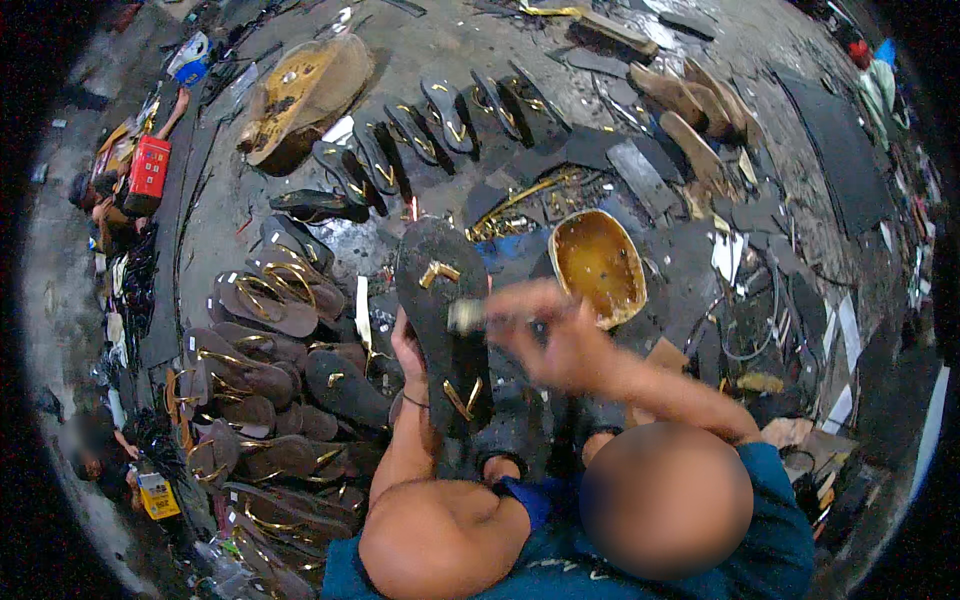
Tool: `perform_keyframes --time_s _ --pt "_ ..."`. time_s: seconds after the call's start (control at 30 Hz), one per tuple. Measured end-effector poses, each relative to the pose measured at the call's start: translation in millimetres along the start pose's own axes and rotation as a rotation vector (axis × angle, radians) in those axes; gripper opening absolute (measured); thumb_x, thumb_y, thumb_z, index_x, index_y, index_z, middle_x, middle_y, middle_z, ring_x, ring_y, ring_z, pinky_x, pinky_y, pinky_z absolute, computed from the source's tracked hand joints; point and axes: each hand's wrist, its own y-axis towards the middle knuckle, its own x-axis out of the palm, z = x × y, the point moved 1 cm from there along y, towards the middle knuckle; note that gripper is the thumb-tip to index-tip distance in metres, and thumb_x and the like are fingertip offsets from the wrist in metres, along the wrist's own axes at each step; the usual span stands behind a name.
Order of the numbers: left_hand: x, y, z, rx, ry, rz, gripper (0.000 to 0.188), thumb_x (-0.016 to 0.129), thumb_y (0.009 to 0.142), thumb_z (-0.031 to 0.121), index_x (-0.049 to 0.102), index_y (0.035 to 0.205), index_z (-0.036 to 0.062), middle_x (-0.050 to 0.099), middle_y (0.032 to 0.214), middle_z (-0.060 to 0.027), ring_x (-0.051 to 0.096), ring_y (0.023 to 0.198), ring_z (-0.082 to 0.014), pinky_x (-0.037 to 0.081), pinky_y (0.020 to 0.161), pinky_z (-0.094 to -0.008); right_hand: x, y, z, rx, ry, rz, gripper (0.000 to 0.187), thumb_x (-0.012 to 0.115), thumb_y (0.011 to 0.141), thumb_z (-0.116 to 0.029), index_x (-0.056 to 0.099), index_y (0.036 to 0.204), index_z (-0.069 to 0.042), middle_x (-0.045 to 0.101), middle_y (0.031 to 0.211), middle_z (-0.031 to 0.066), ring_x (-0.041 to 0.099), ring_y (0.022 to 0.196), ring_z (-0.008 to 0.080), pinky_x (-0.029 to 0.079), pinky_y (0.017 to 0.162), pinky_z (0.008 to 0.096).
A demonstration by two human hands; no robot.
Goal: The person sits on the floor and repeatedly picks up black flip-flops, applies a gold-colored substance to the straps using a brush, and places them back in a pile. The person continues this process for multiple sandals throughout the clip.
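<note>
A dark sole (425, 315) is held near the middle of the view, stood lengthwise above the lap, with gold pieces (440, 270) showing on its face. Its left edge is gripped by the left hand (408, 348), which is placed low with the thumb side in sight; the remaining fingers are mostly hidden behind the sole and their curl cannot be told. The left forearm (403, 450) is raised almost straight up, a thin dark band worn at the wrist. A pale-tipped tool (465, 316) is pinched in the fingers of the right hand (560, 335), tip directed left over the sole's right side; blur noted there, so contact cannot be confirmed. The right forearm (675, 392) is slanted in from the lower right. Just beyond the right hand, a bowl (590, 212) is set, amber inside. Farther off, a curved row of dark sandals (437, 98) is laid out on the grey floor (430, 45); gold-strapped sandals (245, 380) are heaped to the left.
</note>
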Motion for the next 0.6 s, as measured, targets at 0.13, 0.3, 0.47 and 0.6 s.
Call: perform_keyframes --time_s 0.13,0.3,0.47,0.6 --pt "-29.2 -17.4 -15.4 -0.049 -0.010 0.044 0.055 0.037 0.096 0.043 0.050 0.132 0.0024 0.058 0.124 -0.0165 0.060 0.109 -0.0298 0.048 0.096 -0.0424 2.4 36.2 1.7 0.033 -0.091 0.085 0.026 0.071 0.080 -0.016 0.065 0.104 -0.010 0.066 0.097 0.0151 0.062 0.087 0.0355 0.049 0.073 0.0411" --pt "1.6 -17.2 -8.0 -0.015 0.227 0.371 0.066 0.040 0.091 0.050 0.042 0.138 0.0039 0.049 0.134 -0.0198 0.052 0.120 -0.0360 0.045 0.100 -0.0478 -21.0 58.8 18.5 0.159 0.114 0.164 0.021 0.068 0.084 -0.015 0.065 0.102 -0.006 0.068 0.091 0.0164 0.067 0.083 0.0336 0.052 0.074 0.0382" --pt "-8.1 -26.1 -1.8 0.132 0.181 0.223 0.065 0.037 0.094 0.048 0.036 0.142 0.0034 0.043 0.140 -0.0225 0.046 0.126 -0.0397 0.039 0.105 -0.0517 -29.1 61.7 25.6 0.160 0.062 0.191 0.018 0.070 0.081 -0.008 0.065 0.098 -0.004 0.069 0.092 0.0131 0.068 0.087 0.0269 0.052 0.080 0.0363" --pt "-30.5 0.3 15.7 0.080 -0.227 -0.152 0.062 0.034 0.096 0.045 0.039 0.138 -0.0005 0.045 0.138 -0.0233 0.046 0.125 -0.0377 0.036 0.106 -0.0505 9.8 -2.5 10.6 0.062 0.122 -0.058 0.020 0.071 0.081 -0.009 0.065 0.099 -0.005 0.068 0.092 0.0117 0.067 0.090 0.0248 0.051 0.080 0.0351"
